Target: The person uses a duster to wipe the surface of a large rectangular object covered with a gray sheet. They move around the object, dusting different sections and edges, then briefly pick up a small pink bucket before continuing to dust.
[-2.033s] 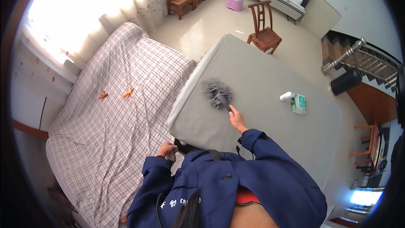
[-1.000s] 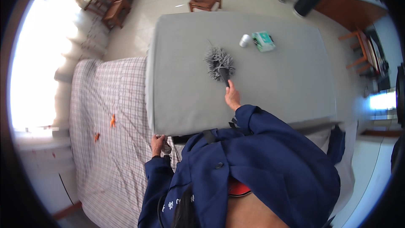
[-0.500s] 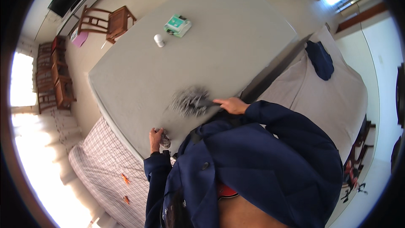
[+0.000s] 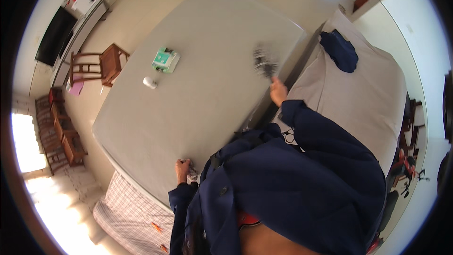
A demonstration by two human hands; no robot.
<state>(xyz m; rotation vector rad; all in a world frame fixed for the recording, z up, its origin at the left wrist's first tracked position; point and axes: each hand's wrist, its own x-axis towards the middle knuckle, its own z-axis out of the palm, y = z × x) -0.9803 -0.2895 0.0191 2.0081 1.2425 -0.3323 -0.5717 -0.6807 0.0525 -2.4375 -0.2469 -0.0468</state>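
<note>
My right hand (image 4: 278, 91) is closed round the handle of a grey fluffy duster (image 4: 265, 59). The duster's head is smeared by motion over the right side of a large grey-covered tabletop (image 4: 188, 113). Near the table's front edge, my left hand (image 4: 182, 169) is closed on a small crumpled greyish bundle (image 4: 192, 174), whose kind I cannot make out. A green and white pack of wipes or tissues (image 4: 165, 60) lies on the left part of the top. Just nearer to me is a small white bottle or jar (image 4: 150, 82).
To the right stands a beige-covered piece of furniture (image 4: 349, 99) with a dark blue cloth (image 4: 339, 50) on it. A wooden chair (image 4: 109, 65) is beyond the table's left edge. A checked cover (image 4: 127, 203) spreads at the lower left. More wooden chairs (image 4: 61, 127) line the left wall.
My right hand has swept the duster away from me and to the right across the tabletop. My left hand still grips the bundle near the front edge. The whole view has shifted.
</note>
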